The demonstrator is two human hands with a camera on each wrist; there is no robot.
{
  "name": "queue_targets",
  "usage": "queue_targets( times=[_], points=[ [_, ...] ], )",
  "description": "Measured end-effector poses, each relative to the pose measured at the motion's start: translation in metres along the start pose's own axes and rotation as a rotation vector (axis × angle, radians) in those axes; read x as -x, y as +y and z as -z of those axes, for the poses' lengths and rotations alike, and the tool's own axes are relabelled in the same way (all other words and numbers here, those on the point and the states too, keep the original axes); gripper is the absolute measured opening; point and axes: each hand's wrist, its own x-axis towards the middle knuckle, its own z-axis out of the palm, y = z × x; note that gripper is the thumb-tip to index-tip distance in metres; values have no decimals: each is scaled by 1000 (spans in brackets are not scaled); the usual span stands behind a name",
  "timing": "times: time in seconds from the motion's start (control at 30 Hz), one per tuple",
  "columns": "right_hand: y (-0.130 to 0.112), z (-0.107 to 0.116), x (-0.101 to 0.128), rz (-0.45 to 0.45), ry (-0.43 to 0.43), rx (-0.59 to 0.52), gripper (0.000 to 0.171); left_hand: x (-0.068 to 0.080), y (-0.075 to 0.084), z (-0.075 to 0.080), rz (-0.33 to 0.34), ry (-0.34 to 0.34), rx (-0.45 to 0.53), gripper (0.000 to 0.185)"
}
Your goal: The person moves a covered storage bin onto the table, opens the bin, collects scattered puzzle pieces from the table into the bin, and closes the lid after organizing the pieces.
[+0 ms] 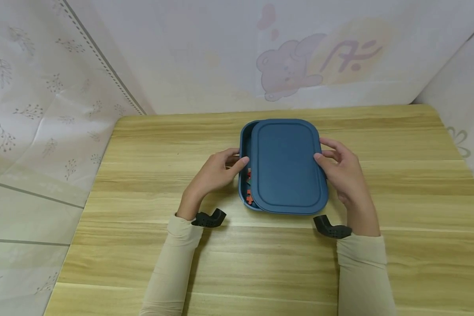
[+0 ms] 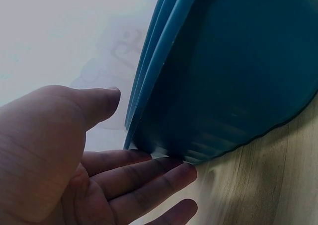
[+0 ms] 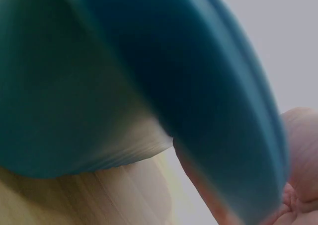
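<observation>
A blue rectangular box [image 1: 245, 131] stands on the table, its flat blue lid [image 1: 286, 166] lying across it, shifted to the right. Through the uncovered left strip show red puzzle pieces [image 1: 249, 197] and a bit of green; the rest of the inside is hidden. My left hand [image 1: 217, 171] is at the box's left side, its fairly straight fingers [image 2: 144, 187] touching the outer wall and its thumb close to the rim. With the thumb on top and fingers beneath, my right hand [image 1: 345, 171] pinches the lid's right edge, which overhangs the box.
The wood-grain table [image 1: 142, 175] extends around the box on all sides. Behind it hangs a pale curtain [image 1: 205, 52] with a bear print, and a leaf-patterned curtain [image 1: 35, 109] is on the left. Black wrist mounts [image 1: 209, 218] sit on both wrists.
</observation>
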Motion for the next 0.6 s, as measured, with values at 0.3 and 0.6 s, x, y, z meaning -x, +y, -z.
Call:
queue_targets(
  times=[0.3,0.6],
  points=[
    [1,-6,-1,32,47,104,59,-1,2,-1,-7,-8,2,64],
    [3,-13,-3,121,76,170,57,-2,2,-1,-4,-5,-13,65]
  ],
)
